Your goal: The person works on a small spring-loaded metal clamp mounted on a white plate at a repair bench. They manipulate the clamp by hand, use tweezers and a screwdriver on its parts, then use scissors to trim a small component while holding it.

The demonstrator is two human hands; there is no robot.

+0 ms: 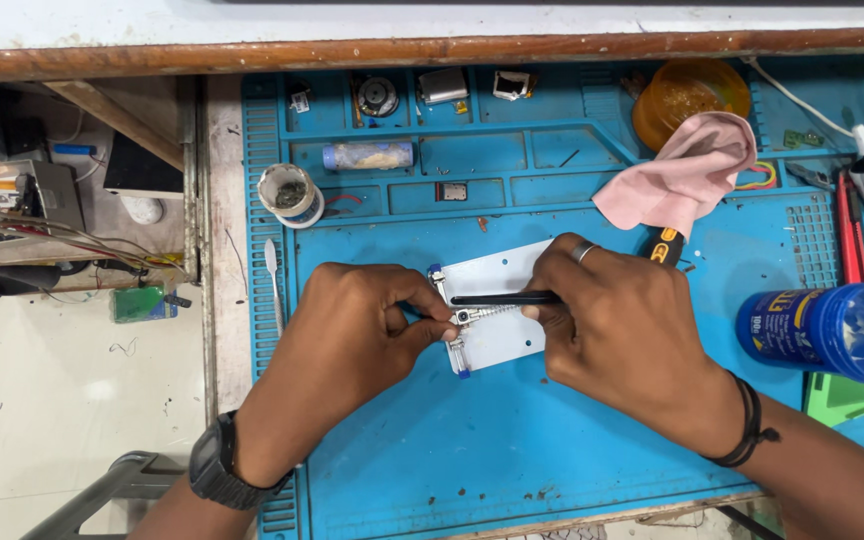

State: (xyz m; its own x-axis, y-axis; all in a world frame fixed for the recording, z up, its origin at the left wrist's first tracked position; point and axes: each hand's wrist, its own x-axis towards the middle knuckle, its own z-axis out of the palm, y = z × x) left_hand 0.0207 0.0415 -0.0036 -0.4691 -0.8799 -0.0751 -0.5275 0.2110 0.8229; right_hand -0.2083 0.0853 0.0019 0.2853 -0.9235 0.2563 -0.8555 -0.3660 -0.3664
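Blue silicone covers the bench as a work mat [472, 440], and near its middle lies a small white metal holder plate [497, 300] with a tiny component clamped at its left edge. From the head view, the left hand [347, 330] is closed, pinching that edge of the plate between thumb and fingertips, while the right hand [622, 340] is closed around a thin black tool [502, 298] whose tip rests over the plate. Beside the right hand sit a pink cloth [687, 175] and a blue bottle [832, 330] lying on its side.
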